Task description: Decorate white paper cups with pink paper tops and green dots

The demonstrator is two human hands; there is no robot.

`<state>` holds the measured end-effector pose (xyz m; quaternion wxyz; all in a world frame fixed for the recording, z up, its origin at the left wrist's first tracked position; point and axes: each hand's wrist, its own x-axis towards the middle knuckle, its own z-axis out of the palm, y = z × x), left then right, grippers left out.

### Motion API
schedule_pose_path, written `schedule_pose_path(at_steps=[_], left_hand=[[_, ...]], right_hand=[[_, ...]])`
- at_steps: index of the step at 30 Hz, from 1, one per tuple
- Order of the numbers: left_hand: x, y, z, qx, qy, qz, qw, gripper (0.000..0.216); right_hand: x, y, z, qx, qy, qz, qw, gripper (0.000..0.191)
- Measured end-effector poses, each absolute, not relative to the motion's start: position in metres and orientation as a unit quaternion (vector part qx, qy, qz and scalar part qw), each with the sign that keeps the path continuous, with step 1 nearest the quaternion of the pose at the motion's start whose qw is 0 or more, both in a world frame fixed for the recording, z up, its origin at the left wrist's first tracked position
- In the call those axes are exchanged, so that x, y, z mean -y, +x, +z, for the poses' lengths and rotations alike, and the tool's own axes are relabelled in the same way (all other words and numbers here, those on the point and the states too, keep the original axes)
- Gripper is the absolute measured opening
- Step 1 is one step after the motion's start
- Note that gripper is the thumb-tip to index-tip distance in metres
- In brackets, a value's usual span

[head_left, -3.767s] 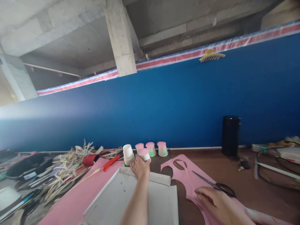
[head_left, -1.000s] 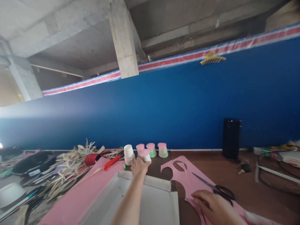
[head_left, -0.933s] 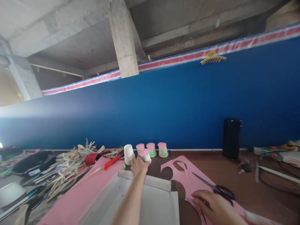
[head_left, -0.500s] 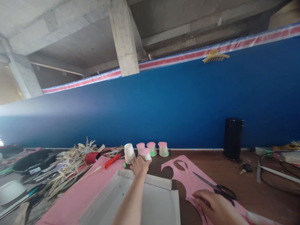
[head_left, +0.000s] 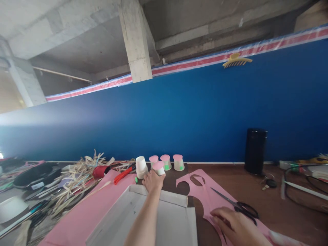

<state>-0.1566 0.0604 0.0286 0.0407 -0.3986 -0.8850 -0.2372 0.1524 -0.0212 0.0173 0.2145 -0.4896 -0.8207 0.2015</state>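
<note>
We take the white box tray (head_left: 176, 222) as our landmark; our left forearm passes over it. Just past its far wall, our left hand (head_left: 153, 181) is curled about the near side of a white cup with a pink top (head_left: 159, 166) — thumb along the right side, the other fingers partly hidden, the grip drawn in close around it. Beyond the tray, behind that cup, we see three more pink-topped cups (head_left: 165, 162) in a row, green patches showing on two of them. Off the tray's far left corner, beside the left hand, stand some stacked white cups (head_left: 141, 168).

To the right of the tray lies a cut pink sheet (head_left: 205, 191) with rounded gaps in its edge. Our right hand (head_left: 235, 223) is over the near part of that sheet, fingers half bent; we cannot tell whether they pinch anything. Black-handled scissors (head_left: 235, 204) lie just beyond it, also right of the tray.

Left of the tray we have a larger pink sheet (head_left: 84, 208), a red-handled tool (head_left: 123, 175) at its far end — and farther left, a heap of pale strips (head_left: 74, 177). Well to the tray's right, a black cylinder (head_left: 255, 150) stands upright, keys (head_left: 269, 183) near its foot.
</note>
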Motion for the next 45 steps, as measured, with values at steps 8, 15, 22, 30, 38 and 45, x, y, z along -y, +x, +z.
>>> schedule_pose_path(at_steps=[8,15,22,30,38,45], left_hand=[[-0.061,-0.156,0.025,0.884,-0.396,-0.24,0.054,0.055],[-0.054,-0.158,0.03,0.881,-0.398,-0.247,0.064,0.089],[-0.009,-0.17,0.053,0.867,-0.433,-0.225,0.104,0.054],[0.07,-0.153,0.027,0.788,-0.588,-0.165,0.077,0.038],[0.112,-0.141,-0.012,0.776,-0.613,-0.142,-0.028,0.051],[0.129,-0.128,-0.005,0.798,-0.588,-0.127,-0.036,0.051]], right_hand=[[0.021,0.154,0.015,0.826,-0.476,0.203,0.225,0.032],[0.022,0.152,0.015,0.829,-0.475,0.199,0.217,0.033],[0.015,0.16,0.021,0.769,-0.5,0.197,0.346,0.035],[-0.008,0.196,0.025,0.493,-0.585,0.268,0.586,0.052],[-0.015,0.202,0.018,0.487,-0.574,0.267,0.601,0.052],[-0.009,0.198,0.019,0.542,-0.573,0.266,0.555,0.043]])
